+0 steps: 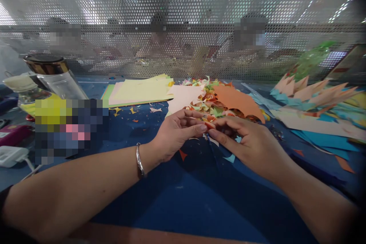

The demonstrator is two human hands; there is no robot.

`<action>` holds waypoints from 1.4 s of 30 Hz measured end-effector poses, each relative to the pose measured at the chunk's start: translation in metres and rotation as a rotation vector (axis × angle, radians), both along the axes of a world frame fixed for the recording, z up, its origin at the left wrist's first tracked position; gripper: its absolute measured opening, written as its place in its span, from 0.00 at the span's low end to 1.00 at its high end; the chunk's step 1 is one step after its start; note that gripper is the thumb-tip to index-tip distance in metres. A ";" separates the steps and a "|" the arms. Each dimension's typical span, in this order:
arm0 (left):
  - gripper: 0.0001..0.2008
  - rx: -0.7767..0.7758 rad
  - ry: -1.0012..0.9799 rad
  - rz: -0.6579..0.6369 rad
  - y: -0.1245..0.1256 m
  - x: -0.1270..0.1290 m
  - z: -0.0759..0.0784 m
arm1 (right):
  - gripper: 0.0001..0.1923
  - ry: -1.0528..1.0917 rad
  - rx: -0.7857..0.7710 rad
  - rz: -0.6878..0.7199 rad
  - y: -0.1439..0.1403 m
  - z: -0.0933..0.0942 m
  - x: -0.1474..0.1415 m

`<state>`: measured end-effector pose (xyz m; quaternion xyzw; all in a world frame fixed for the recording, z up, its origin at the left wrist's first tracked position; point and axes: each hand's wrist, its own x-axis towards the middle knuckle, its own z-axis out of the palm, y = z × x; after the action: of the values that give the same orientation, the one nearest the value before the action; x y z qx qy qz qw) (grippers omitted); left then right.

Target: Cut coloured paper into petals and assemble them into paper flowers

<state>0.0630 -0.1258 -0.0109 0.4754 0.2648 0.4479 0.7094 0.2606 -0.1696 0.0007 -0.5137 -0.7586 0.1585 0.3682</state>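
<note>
Fingertips meet in the head view: our left hand and right hand are both pinched on a small orange paper scrap, held between them just above the blue tabletop. Just beyond the hands we see a pile of coloured paper cuttings with an orange sheet lying on it, pale yellow sheets further off to the left, and spiky cut paper shapes well off to the right.
</note>
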 end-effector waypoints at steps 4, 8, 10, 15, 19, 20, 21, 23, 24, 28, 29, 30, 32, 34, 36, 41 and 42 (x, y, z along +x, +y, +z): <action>0.21 -0.004 0.000 -0.001 0.001 0.000 -0.001 | 0.17 -0.012 0.007 -0.014 0.001 -0.001 0.001; 0.22 0.011 -0.010 0.000 0.003 0.000 -0.003 | 0.17 -0.025 0.021 -0.024 0.001 -0.003 0.002; 0.22 0.019 -0.010 0.004 0.004 0.000 -0.003 | 0.16 -0.025 0.018 -0.026 0.001 -0.004 0.002; 0.21 0.044 0.000 0.020 0.002 0.000 -0.004 | 0.16 -0.012 0.004 -0.020 0.001 -0.003 0.001; 0.16 0.057 -0.006 0.006 0.002 0.000 -0.005 | 0.16 -0.007 0.002 -0.006 0.001 -0.002 0.000; 0.15 0.059 -0.004 0.001 0.003 0.000 -0.006 | 0.16 0.002 -0.001 -0.005 0.001 -0.003 0.000; 0.14 0.062 -0.001 -0.002 0.003 0.000 -0.006 | 0.15 0.011 -0.006 -0.003 0.001 -0.003 0.000; 0.12 0.064 0.007 0.001 0.004 0.000 -0.007 | 0.15 0.027 -0.015 -0.004 0.001 -0.004 0.000; 0.12 0.061 0.012 0.006 0.004 0.000 -0.007 | 0.15 0.032 -0.019 -0.003 0.001 -0.004 0.000; 0.10 0.013 0.036 0.014 0.004 0.000 -0.006 | 0.16 0.019 -0.022 0.007 0.001 -0.003 0.000; 0.10 0.003 0.040 0.010 0.003 0.000 -0.005 | 0.16 0.014 -0.020 0.010 0.001 -0.003 0.000; 0.11 -0.002 0.041 0.003 0.003 0.000 -0.005 | 0.16 0.013 -0.017 0.010 0.001 -0.002 -0.001; 0.13 0.000 0.039 -0.007 0.001 0.000 -0.004 | 0.15 0.014 -0.009 0.009 0.000 0.000 -0.002; 0.15 0.005 0.034 0.006 0.000 0.000 -0.004 | 0.14 0.011 -0.002 0.005 0.000 0.000 -0.002; 0.16 0.004 0.029 0.029 0.000 0.001 -0.004 | 0.13 0.003 0.000 0.007 -0.001 0.000 -0.003; 0.15 -0.021 0.025 0.063 0.001 0.001 -0.003 | 0.14 0.023 -0.013 -0.020 0.000 -0.003 -0.002; 0.15 -0.026 0.030 0.064 0.001 0.001 -0.002 | 0.14 0.030 -0.013 -0.026 0.000 -0.003 -0.002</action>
<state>0.0636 -0.1247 -0.0133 0.4639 0.2962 0.4597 0.6969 0.2591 -0.1698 -0.0021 -0.5236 -0.7452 0.1664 0.3779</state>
